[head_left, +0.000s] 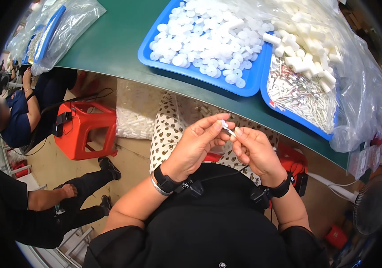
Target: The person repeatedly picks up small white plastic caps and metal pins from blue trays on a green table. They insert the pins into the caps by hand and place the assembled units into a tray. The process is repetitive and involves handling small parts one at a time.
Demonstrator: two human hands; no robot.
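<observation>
Above my lap, just off the table's near edge, my two hands meet at the fingertips. My left hand (202, 136) pinches a small whitish plastic piece (224, 123), mostly covered by thumb and forefinger. With thumb and forefinger, my right hand (255, 149) grips a thin white rod (230, 132) whose upper end points at that piece. Whether the two are joined I cannot tell. Beyond the hands, a blue tray (200, 81) is heaped with translucent white discs (213, 40). Beside it a second blue tray (298, 118) holds thin pins (289, 85) and thicker white cylinders (309, 62).
A clear plastic bag (360, 89) drapes over the right tray on the green table (106, 49). Under the table lies a bag of white parts (132, 111). Left are a red stool (81, 134) and two other people; a fan (373, 204) stands at the right.
</observation>
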